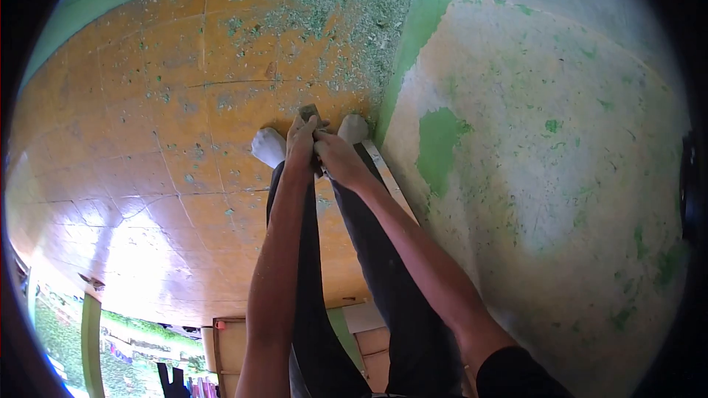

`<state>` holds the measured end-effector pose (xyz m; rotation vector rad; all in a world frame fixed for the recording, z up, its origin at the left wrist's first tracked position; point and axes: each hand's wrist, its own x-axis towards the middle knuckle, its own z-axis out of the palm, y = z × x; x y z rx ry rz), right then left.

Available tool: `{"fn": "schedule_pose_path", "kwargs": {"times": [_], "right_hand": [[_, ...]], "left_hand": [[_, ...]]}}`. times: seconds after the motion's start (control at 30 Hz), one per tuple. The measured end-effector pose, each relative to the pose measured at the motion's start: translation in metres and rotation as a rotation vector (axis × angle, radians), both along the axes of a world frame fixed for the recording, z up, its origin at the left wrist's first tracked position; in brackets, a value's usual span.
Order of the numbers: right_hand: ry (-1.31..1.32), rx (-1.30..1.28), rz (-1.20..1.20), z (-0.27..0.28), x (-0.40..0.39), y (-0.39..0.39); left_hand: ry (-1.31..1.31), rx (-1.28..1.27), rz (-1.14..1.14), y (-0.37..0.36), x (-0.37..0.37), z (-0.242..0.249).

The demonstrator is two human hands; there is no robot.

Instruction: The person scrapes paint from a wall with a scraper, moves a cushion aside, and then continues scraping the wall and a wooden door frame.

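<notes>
- The left arm reaches almost straight out from the body, and the left hand points away, its fingers curled over a dark, narrow object.
- The right arm comes in on a slant from the right, below a short dark sleeve; the right hand meets the left one.
- The hands are together, both closed on the object; it seems to be a small block or tool, though it is too small and covered to say which.
- One end of the object sticks out beyond the left hand, and a darker part shows below the fingers.
- Hands and object are between two feet in pale socks, in front of the legs in dark trousers.
- The wall rises close on the right, pale with patches of green paint, a green band running along its lower edge.
- A pale strip runs along the foot of the wall, just beside the right leg.
- Green and whitish flakes lie thickest beyond the feet, towards the corner.
- To the left, the orange tiled floor gives wide open room, with only scattered flakes and a bright glare on it.
</notes>
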<state>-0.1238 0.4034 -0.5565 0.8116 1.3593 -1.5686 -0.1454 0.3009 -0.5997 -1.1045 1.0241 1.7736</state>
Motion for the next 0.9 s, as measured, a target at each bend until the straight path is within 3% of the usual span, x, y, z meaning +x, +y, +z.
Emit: {"fn": "schedule_pose_path", "kwargs": {"times": [0.07,0.1,0.2,0.27,0.3,0.33,0.4,0.43,0.5,0.6,0.63,0.7,0.73,0.8,0.83,0.9], "right_hand": [[0.255,0.118,0.055,0.004,0.010,0.005],[0.179,0.010,-0.012,0.006,0.012,0.014],[0.091,0.045,-0.146,0.008,0.020,0.032],[0.050,0.102,-0.146,0.011,0.018,0.043],[0.017,0.166,-0.140,0.014,0.016,0.048],[0.016,0.167,-0.146,0.016,0.014,0.051],[-0.012,0.239,-0.254,0.019,0.014,0.051],[-0.010,0.238,-0.256,0.019,0.014,0.051],[-0.081,0.236,-0.593,0.018,0.016,0.052],[-0.068,0.280,-0.804,0.008,0.032,0.071],[-0.099,0.302,-0.827,0.009,0.034,0.074],[-0.108,0.296,-0.806,0.004,0.046,0.073],[-0.119,0.279,-0.795,0.000,0.050,0.070],[-0.134,0.302,-0.759,-0.008,0.056,0.064],[-0.148,0.324,-0.725,-0.010,0.055,0.063],[-0.154,0.356,-0.694,-0.009,0.049,0.063]], "left_hand": [[0.099,-0.099,0.033,0.017,-0.003,0.003],[0.092,-0.103,0.036,0.026,-0.002,-0.002],[0.169,-0.254,-0.048,0.048,-0.007,-0.015],[0.084,-0.065,-0.130,0.062,-0.020,-0.019],[-0.230,0.070,-0.120,0.062,-0.018,-0.045],[-0.231,0.070,-0.125,0.071,-0.025,-0.052],[0.099,0.022,-0.069,0.084,-0.038,-0.062],[0.101,0.022,-0.071,0.089,-0.048,-0.072],[0.432,-0.107,-0.326,0.098,-0.064,-0.087],[0.500,-0.073,-0.376,0.129,-0.102,-0.060],[0.499,-0.071,-0.370,0.143,-0.103,-0.064],[0.883,-0.232,-0.870,0.176,-0.110,-0.075],[0.882,-0.237,-0.863,0.190,-0.107,-0.084],[1.227,-0.223,-0.892,0.216,-0.094,-0.095],[1.227,-0.220,-0.890,0.221,-0.093,-0.082],[0.897,-0.165,-1.075,0.227,-0.078,-0.054]]}}
